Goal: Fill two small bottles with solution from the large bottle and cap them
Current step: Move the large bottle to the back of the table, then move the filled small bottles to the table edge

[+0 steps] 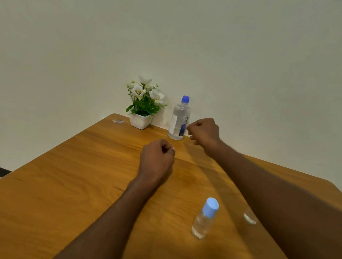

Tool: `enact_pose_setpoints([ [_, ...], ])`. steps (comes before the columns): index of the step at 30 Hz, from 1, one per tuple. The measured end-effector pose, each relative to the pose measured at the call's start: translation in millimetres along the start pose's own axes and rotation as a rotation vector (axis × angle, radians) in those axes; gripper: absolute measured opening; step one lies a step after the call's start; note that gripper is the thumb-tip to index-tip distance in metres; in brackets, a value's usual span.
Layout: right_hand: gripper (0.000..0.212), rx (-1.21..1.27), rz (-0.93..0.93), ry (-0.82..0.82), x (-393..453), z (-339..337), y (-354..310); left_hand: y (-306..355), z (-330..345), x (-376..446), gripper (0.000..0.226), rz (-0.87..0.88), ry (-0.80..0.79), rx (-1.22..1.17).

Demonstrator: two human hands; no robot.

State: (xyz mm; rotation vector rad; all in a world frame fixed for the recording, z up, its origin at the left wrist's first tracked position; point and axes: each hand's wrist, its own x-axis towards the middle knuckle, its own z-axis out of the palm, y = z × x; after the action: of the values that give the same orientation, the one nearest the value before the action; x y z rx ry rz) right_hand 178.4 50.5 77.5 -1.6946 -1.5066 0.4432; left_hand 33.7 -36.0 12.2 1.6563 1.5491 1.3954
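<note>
The large clear bottle with a blue cap stands upright at the table's far edge, near the wall. My right hand hovers just to its right as a closed fist, apart from it. Over the middle of the table my left hand is also a closed fist with nothing in it. A small clear bottle with a light blue cap stands near the front, between my forearms. A second small bottle shows only partly beside my right forearm, which hides the rest; its cap cannot be seen.
A white pot of artificial white flowers stands at the far corner of the wooden table, left of the large bottle. A small clear scrap lies near that corner. The wall is close behind.
</note>
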Motion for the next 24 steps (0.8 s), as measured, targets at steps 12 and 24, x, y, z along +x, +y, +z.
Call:
enact_pose_setpoints([
  [12, 0.013, 0.431, -0.116, 0.098, -192, -120, -11, 34, -35, -76, 0.016, -0.069, -0.070, -0.093],
  [24, 0.021, 0.315, -0.040, 0.510, -286, -133, 102, 67, -48, -208, 0.038, 0.399, 0.184, -0.033],
])
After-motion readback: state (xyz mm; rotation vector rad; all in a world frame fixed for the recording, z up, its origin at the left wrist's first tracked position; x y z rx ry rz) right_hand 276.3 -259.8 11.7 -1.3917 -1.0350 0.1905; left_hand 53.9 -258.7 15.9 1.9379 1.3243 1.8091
